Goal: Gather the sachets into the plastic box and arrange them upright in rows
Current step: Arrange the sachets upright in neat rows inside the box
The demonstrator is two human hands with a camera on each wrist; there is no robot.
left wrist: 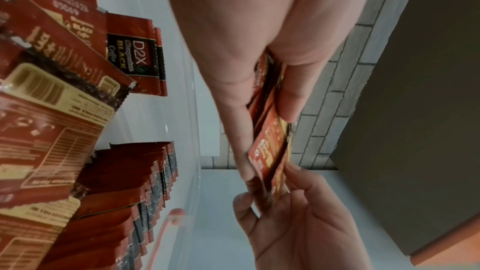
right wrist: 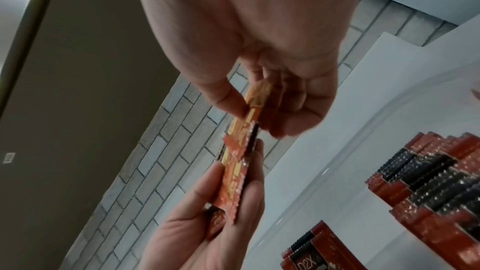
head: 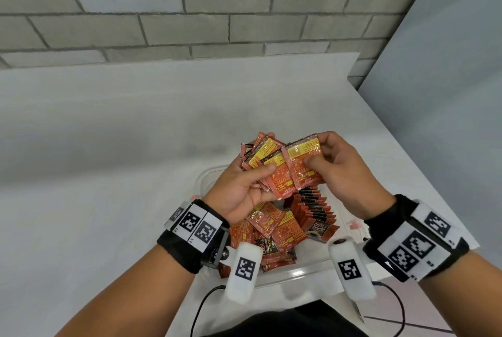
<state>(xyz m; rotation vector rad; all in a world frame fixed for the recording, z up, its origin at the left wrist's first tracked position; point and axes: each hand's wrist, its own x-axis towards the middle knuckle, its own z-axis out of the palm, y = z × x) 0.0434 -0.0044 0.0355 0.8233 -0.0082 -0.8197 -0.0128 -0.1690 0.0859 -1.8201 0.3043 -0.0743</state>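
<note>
Red-and-yellow foil sachets [head: 282, 165] are gripped fanned by both hands' fingers. Left hand [head: 241, 192] and right hand [head: 339, 170] are held above the clear plastic box [head: 293, 272].

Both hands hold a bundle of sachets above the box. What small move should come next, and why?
Probably square the bundle of sachets up. The left hand and right hand both grip it above the plastic box, but its sachets are fanned out unevenly. An upright row already stands inside, beside loose sachets, so an even bundle should drop in more easily.
</note>
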